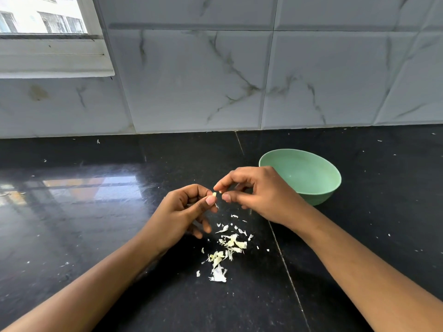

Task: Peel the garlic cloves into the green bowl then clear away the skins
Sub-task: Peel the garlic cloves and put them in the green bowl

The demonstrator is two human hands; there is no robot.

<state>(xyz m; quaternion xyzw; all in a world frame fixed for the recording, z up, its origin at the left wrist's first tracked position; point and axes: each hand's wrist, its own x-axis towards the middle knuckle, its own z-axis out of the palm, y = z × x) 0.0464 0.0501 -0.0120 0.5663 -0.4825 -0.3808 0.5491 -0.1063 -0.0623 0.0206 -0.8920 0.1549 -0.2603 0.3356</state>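
your left hand (184,209) has the garlic clove (214,194) pinched between thumb and curled forefinger, only its pale tip showing, and your right hand (259,195) nips a scrap of skin (220,192) between thumb and forefinger, right against that tip. hold the clove firm without crushing it, pull the scrap along its length so it comes away in one strip, then roll the clove with your left thumb to find the next loose edge. the shed skins (225,250) lie scattered on the dark countertop (96,224) just below your hands. the green bowl (318,198) sits just behind your right hand, with no clove showing in the part you can see.
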